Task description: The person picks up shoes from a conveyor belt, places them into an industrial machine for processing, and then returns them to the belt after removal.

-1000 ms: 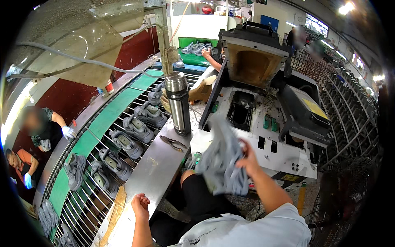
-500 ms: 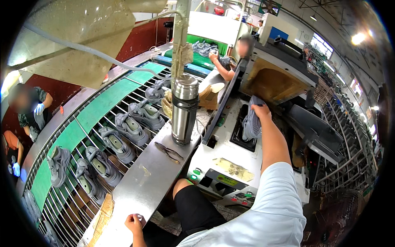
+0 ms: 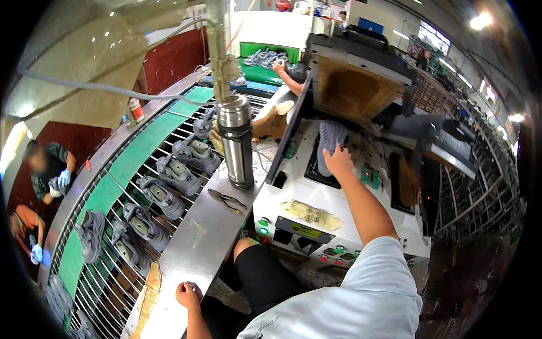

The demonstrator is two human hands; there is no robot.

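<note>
A grey shoe [image 3: 332, 135] lies sole up in the black recess [image 3: 312, 173] on top of the white machine [image 3: 293, 192]. My right hand [image 3: 340, 163] grips its near end, thumb and fingers spread across the sole. The machine's raised lid [image 3: 353, 85], with a brown inner pad, stands behind the shoe. My left hand [image 3: 188, 295] hangs at the near edge of the metal counter [image 3: 195, 243], fingers curled; whether something small is in them is hidden. Pliers [image 3: 227, 200] and a steel thermos [image 3: 236, 141] sit farther along the counter.
Several grey shoes [image 3: 161, 196] rest on a roller conveyor [image 3: 107, 288] at left, beside a green strip [image 3: 132, 150]. Buttons [image 3: 263, 226] line the machine's front. A second dark lid [image 3: 429, 141] juts out at right. Co-workers [image 3: 53, 164] stand beyond the conveyor and behind the machine.
My right hand has brought the shoe down from in front of the raised lid into the recess, sole up. My view has shifted slightly. The left hand stays by the counter's edge.
</note>
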